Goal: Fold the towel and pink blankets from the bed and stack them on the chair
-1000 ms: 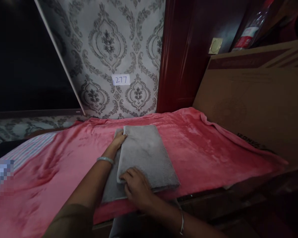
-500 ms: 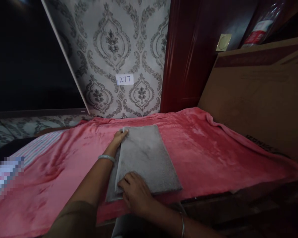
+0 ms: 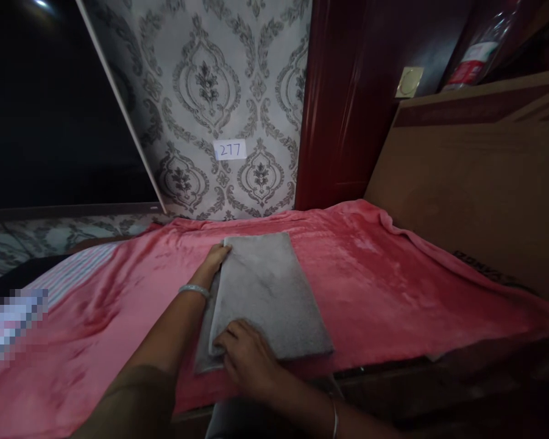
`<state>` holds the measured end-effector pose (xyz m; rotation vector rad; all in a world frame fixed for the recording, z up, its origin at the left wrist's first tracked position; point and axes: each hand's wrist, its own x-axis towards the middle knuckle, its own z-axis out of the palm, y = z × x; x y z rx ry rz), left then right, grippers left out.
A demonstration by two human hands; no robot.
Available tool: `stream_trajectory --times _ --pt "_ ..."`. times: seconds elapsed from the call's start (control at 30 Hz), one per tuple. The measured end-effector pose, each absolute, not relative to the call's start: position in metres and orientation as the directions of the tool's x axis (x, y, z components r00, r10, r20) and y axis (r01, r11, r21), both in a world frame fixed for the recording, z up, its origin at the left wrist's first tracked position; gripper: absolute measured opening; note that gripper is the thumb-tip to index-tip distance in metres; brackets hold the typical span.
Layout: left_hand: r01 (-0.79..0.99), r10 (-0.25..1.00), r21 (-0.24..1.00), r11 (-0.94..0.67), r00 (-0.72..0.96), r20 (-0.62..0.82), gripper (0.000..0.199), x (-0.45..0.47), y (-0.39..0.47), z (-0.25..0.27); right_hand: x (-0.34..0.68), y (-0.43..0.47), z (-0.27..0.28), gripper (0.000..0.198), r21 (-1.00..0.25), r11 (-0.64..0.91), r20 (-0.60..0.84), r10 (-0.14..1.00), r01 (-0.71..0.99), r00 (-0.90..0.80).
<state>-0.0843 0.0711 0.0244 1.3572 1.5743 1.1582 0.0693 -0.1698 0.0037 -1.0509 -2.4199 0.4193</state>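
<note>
A grey towel-like cloth (image 3: 267, 292), folded into a thick rectangle, lies on the pink blanket (image 3: 384, 286). A lower layer of it sticks out along the left side. At the far left corner, my left hand (image 3: 217, 255) is closed on the upper layer's edge, thumb on top; its other fingers are partly hidden. My right hand (image 3: 247, 356) pinches the same layer at the near left corner, with its fingers bent over the edge.
A large cardboard box (image 3: 475, 183) stands on the right, with a plastic bottle (image 3: 473, 64) behind its top edge. A dark screen (image 3: 64, 116) is at the left. Patterned wallpaper bears a paper label (image 3: 230, 149) reading 277. The blanket's front edge drops off nearby.
The upper layer's left edge has shifted slightly left in both hands, covering a little more of the lower layer. The hold of each hand looks the same.
</note>
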Motion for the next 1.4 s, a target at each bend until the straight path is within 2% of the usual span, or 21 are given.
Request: stream_trajectory --times 0.13,0.33,0.47,0.57,0.63,0.73,0.83,0.9,0.97,1.03,1.1,1.2,1.3,1.33,1.4 --pt "0.383 0.987 0.922 0.063 -0.158 -0.002 0.041 -0.083 0.077 0.035 0.072 -0.173 0.002 0.03 -0.457 0.666 0.304 0.74 0.59 -0.6" --pt "0.531 0.97 0.845 0.064 -0.233 0.073 0.024 -0.09 0.094 0.048 0.073 -0.172 0.006 0.032 -0.462 0.674 0.351 0.736 0.577 -0.579" --pt "0.57 0.963 0.818 0.072 -0.254 0.092 0.019 -0.096 0.094 0.043 0.068 -0.173 0.009 0.026 -0.389 0.733 0.424 0.68 0.558 -0.598" --pt "0.576 0.959 0.811 0.1 -0.273 0.076 0.02 -0.099 0.093 0.037 0.063 -0.177 0.001 0.018 -0.339 0.736 0.387 0.677 0.586 -0.626" --pt "0.572 0.959 0.813 0.111 -0.275 0.062 0.02 -0.1 0.093 0.034 0.064 -0.179 0.001 0.015 -0.359 0.728 0.354 0.685 0.584 -0.637" --pt "0.56 0.965 0.82 0.117 -0.259 0.039 0.02 -0.101 0.093 0.033 0.082 -0.168 0.024 0.012 -0.462 0.749 0.286 0.633 0.476 -0.719" --pt "0.548 0.968 0.828 0.122 -0.249 0.022 0.022 -0.1 0.092 0.033 0.114 -0.138 0.061 0.028 -0.485 0.727 0.271 0.653 0.486 -0.707" --pt "0.539 0.968 0.833 0.125 -0.249 0.016 0.021 -0.099 0.091 0.032 0.133 -0.115 0.074 0.051 -0.396 0.693 0.304 0.718 0.602 -0.626" --pt "0.533 0.967 0.836 0.13 -0.254 0.012 0.019 -0.097 0.09 0.032 0.144 -0.099 0.071 0.067 -0.295 0.686 0.301 0.728 0.666 -0.617" --pt "0.535 0.963 0.833 0.139 -0.269 0.013 0.018 -0.096 0.09 0.032 0.146 -0.094 0.054 0.071 -0.24 0.742 0.252 0.671 0.626 -0.698" --pt "0.546 0.958 0.825 0.146 -0.286 0.02 0.017 -0.096 0.089 0.032 0.143 -0.098 0.033 0.071 -0.243 0.797 0.216 0.6 0.552 -0.771" --pt "0.577 0.951 0.805 0.138 -0.304 0.054 0.011 -0.094 0.086 0.037 0.138 -0.105 0.014 0.071 -0.278 0.8 0.226 0.592 0.531 -0.774" --pt "0.627 0.936 0.776 0.065 -0.307 0.17 0.023 -0.079 0.077 0.049 0.139 -0.106 0.015 0.07 -0.306 0.8 0.227 0.588 0.517 -0.776" --pt "0.665 0.94 0.747 -0.022 -0.241 0.242 0.029 -0.071 0.072 0.052 0.139 -0.106 0.017 0.07 -0.317 0.8 0.228 0.586 0.509 -0.778" --pt "0.73 0.925 0.607 -0.314 0.089 0.37 0.035 -0.049 0.064 0.057 0.141 -0.106 0.02 0.07 -0.344 0.798 0.234 0.584 0.496 -0.777"
